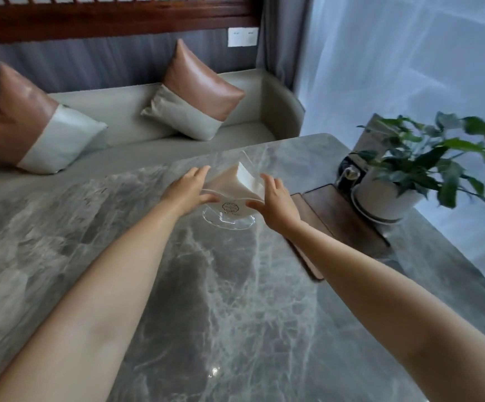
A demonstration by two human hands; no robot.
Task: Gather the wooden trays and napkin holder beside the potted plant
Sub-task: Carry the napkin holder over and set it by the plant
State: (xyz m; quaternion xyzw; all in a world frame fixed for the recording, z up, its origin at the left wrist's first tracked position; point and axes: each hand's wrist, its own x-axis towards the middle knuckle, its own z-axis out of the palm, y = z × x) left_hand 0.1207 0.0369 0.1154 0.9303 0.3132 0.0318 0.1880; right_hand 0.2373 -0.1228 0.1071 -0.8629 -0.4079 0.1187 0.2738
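Note:
A clear acrylic napkin holder (229,211) with white napkins stands on the grey marble table (221,300), a little past its middle. My left hand (187,190) grips its left side and my right hand (276,201) grips its right side. Two dark wooden trays (339,216) lie flat to the right, next to the potted plant (403,175) in its white pot on a saucer. My right forearm covers part of the nearer tray.
A small dark jar (351,172) and an upright card stand behind the pot. A grey bench sofa (137,123) with two brown-and-grey cushions runs along the table's far side. Sheer curtains hang at the right, past the table's edge.

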